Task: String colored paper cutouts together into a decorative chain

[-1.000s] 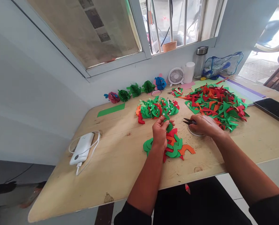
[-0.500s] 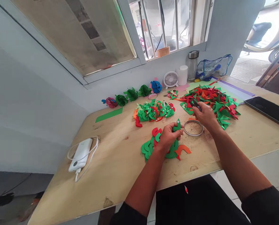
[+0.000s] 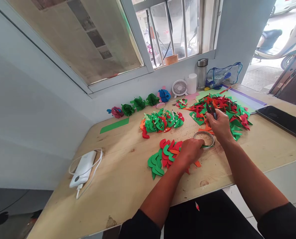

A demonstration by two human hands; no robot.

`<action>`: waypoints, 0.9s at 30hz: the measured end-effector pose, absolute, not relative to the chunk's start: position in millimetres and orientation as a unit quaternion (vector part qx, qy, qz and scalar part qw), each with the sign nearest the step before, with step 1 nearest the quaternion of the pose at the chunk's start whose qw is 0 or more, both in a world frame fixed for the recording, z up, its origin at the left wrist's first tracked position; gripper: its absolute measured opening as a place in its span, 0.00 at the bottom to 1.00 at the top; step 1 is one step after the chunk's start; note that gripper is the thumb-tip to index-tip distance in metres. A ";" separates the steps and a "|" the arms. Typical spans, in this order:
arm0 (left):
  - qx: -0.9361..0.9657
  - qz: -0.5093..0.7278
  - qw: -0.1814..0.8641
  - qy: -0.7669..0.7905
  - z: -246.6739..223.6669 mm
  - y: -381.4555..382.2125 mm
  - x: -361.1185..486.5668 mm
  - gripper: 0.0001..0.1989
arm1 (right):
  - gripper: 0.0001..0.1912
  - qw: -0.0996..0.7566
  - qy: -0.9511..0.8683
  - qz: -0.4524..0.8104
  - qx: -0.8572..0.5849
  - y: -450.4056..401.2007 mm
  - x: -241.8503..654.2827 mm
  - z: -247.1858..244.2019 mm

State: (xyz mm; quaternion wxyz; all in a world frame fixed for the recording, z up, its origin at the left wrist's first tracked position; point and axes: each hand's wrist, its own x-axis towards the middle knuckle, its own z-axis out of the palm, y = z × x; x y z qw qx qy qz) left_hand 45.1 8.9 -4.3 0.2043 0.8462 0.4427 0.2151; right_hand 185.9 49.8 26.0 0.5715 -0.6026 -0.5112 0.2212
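Note:
My left hand [image 3: 191, 151] is closed, palm down, at the near-left rim of a thin ring that looks like a roll of tape [image 3: 204, 132]. A sliver of a green paper piece [image 3: 207, 146] shows at its fingertips. Under and left of that wrist lies a pile of curved red and green paper pieces [image 3: 160, 159]. My right hand [image 3: 220, 124] grips a small black two-pronged tool [image 3: 212, 110], its prongs apart and pointing away from me; whether it is snips or tweezers is unclear. It is above the near edge of a heap of red and green paper scraps [image 3: 222, 103].
Another pile of green and red cut pieces [image 3: 163, 121] lies mid-table. Folded paper flowers [image 3: 139, 103], a small fan [image 3: 179, 88] and a glass bottle [image 3: 202, 74] line the wall. A phone [image 3: 283, 120] lies right, a power bank [image 3: 83, 169] left.
My left hand has moved right from above the curved-piece pile to the ring, and turned palm down with the green piece. The tool in my right hand now shows its prongs spread.

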 end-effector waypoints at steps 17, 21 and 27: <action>0.634 0.437 0.464 0.438 6.0 8.0 -16.5 0.12 | 0.15 0.585 -0.455 0.464 -0.486 39.3 165.5 31.5; 0.629 0.442 0.471 0.433 3.8 6.3 -16.8 0.13 | 0.16 0.573 -0.450 0.500 -0.469 38.1 163.6 31.7; 0.631 0.430 0.487 0.424 2.7 4.8 -15.9 0.13 | 0.17 0.571 -0.453 0.519 -0.447 35.0 162.9 37.1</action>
